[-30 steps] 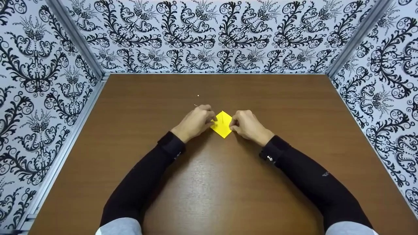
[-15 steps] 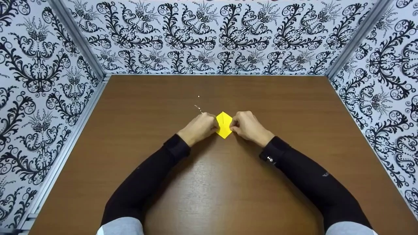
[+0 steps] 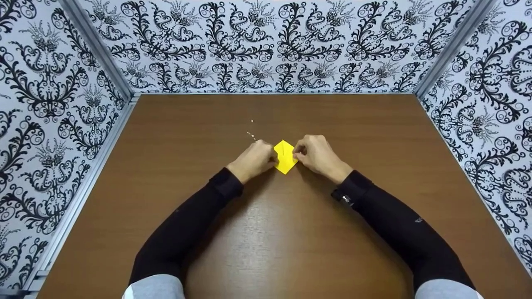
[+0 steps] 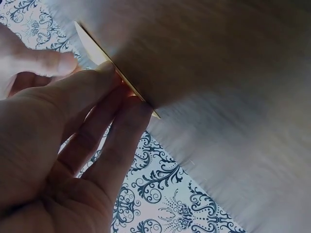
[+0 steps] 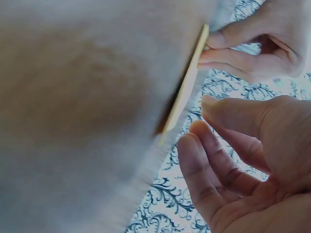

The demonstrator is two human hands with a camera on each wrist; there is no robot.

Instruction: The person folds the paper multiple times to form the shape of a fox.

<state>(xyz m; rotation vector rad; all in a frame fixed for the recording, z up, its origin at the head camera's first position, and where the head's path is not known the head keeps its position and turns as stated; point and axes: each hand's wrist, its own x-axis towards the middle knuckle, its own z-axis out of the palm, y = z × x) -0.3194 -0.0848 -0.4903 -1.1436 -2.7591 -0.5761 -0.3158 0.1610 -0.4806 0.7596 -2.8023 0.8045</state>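
Observation:
A small piece of folded yellow paper (image 3: 284, 161), diamond-shaped with a short crease near its top, lies at mid-table between both hands. My left hand (image 3: 256, 157) pinches its left corner between thumb and fingers. Edge-on in the left wrist view, the paper (image 4: 90, 44) shows as a thin strip at the fingertips. My right hand (image 3: 319, 155) is beside the right corner. In the right wrist view its thumb and fingers (image 5: 191, 150) are loosely bent with a gap between them, apart from the paper (image 5: 184, 92).
A short trail of tiny white specks (image 3: 251, 135) lies on the brown table (image 3: 266, 232) just behind the left hand, with one more speck farther back. Walls with a black-and-white scroll pattern (image 3: 241, 45) and grey metal rails (image 3: 97, 50) enclose the table.
My left hand has moved slightly right and closed on the paper's left corner, uncovering more white specks. The right hand's fingers have come off the right corner, which now shows.

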